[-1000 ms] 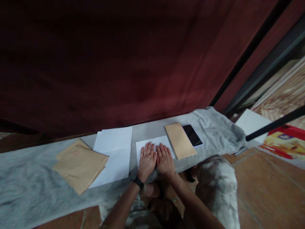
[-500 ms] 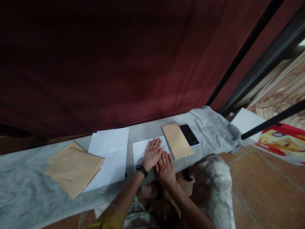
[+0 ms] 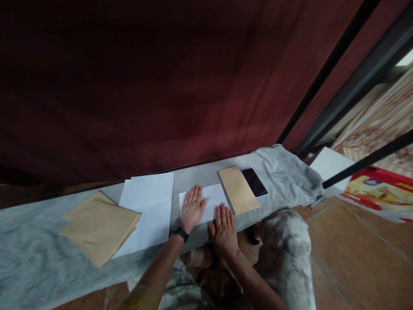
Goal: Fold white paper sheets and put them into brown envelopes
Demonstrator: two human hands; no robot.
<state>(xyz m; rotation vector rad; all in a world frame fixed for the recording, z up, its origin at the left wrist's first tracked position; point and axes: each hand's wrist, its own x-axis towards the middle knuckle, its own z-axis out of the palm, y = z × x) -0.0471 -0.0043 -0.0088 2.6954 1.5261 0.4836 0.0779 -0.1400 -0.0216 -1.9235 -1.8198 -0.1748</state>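
Head view: the left hand [image 3: 191,209] lies flat, thumb spread wide and nothing pinched, on the left part of the small white sheet [image 3: 211,200]; the right hand [image 3: 224,228], also flat with its fingers side by side, reaches over the sheet's near right edge. Half a second ago the hands met, left fingers over right; now they are apart — the sheet's middle is bare, and the pressing seems shared between two places. The sheet lies on the grey cloth [image 3: 287,176], just left of one brown envelope [image 3: 238,189], with one phone [image 3: 254,182] close beyond that. Farther left are at least two larger white sheets [image 3: 148,215], partly under a brown pile [image 3: 100,228] — two pieces or more, exact count unclear.
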